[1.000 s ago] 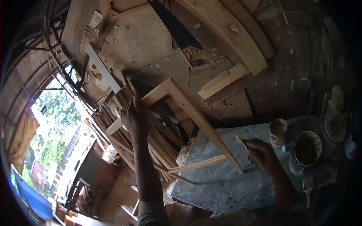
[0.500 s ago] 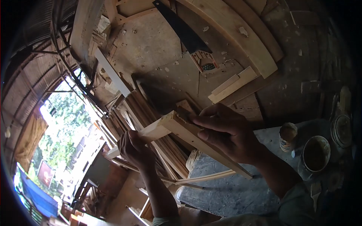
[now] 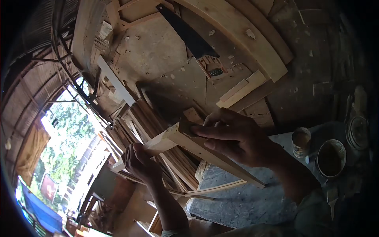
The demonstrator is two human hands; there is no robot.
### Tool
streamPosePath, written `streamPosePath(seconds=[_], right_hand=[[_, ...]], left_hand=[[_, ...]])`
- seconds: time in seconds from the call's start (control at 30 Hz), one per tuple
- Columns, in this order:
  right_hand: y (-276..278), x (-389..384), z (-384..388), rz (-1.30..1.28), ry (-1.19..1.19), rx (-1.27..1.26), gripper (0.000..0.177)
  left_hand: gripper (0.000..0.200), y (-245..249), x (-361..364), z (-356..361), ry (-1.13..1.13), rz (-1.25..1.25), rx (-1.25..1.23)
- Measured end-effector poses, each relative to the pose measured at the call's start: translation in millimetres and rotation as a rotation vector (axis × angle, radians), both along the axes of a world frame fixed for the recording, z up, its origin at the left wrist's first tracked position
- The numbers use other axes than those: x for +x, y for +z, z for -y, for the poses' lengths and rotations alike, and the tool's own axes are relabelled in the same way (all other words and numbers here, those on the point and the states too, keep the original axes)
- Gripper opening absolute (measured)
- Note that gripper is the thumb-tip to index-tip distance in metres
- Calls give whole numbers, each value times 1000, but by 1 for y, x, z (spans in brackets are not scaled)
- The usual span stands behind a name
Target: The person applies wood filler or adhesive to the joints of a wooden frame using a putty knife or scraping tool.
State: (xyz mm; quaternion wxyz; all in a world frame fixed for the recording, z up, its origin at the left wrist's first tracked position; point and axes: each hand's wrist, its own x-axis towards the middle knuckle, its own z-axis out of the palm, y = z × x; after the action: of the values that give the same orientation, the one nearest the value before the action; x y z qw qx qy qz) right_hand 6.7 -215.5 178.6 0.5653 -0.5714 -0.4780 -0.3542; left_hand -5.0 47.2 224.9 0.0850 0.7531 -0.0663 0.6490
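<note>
A pale wooden frame [image 3: 215,158] is raised over the grey worktable, one corner [image 3: 172,132] pointing up and away from me. My left hand [image 3: 139,160] is wrapped round its left rail. At the corner, my right hand [image 3: 233,138] is closed, thumb and fingers pinching a small dark flat piece [image 3: 186,128] against the wood's end. The fingers partly cover that piece, so its kind cannot be made out. Small dark holes mark the near rail's face.
A handsaw [image 3: 193,39] lies on the floor beyond, near curved boards [image 3: 252,43] and short offcuts [image 3: 241,89]. Long wooden strips [image 3: 148,118] are stacked behind the frame. On the grey worktable [image 3: 233,205] stand a tin [image 3: 301,139], a bowl [image 3: 331,158] and a paintbrush [image 3: 332,201].
My right hand has shifted slightly left along the frame's corner with the dark piece. The frame's corner has dipped a little, and my left hand keeps its hold.
</note>
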Motion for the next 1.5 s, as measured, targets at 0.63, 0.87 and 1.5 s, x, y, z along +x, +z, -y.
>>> streamPosePath(seconds=[0.63, 0.87, 1.5], right_hand=[[-51, 3, 29, -99, -76, -108, 28], [-264, -17, 50, -701, -200, 32, 30], [-362, -68, -8, -857, 25, 159, 33]], left_hand=[[59, -12, 20, -51, 16, 139, 10], [56, -3, 1, -52, 61, 140, -29], [38, 4, -16, -76, 404, 183, 143]])
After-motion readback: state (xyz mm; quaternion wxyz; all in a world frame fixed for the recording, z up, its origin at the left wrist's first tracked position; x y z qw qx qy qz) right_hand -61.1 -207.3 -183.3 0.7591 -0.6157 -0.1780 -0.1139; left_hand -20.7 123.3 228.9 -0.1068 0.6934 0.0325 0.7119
